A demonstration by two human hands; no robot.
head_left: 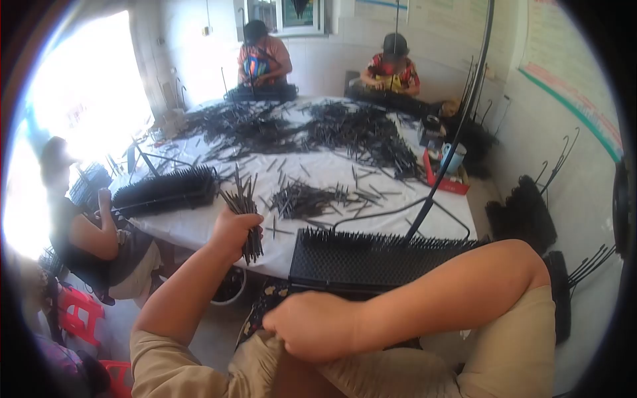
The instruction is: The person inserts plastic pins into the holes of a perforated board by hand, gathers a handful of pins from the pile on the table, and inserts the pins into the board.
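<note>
My left hand (233, 232) is raised at the near edge of the table, wrapped round a bunch of thin dark sticks (249, 199). The sticks poke out above and below the fist. Low in front of my body, my right hand (315, 325) is closed at the edge of beige cloth (255, 361), apparently part of my clothing; its fingertips are partly hidden. Just beyond my right forearm stands a black rack (378, 259) with rows of small upright points and a wire frame. Past it lies a small heap of dark sticks (302, 200).
Larger heaps of dark sticks (361, 129) cover the far part of the white-covered table (265, 162). Another black rack (166, 189) is at the left, beside a seated person (93, 232). Two people sit at the far side. A light-blue mug (453, 158) stands in a red box (446, 184).
</note>
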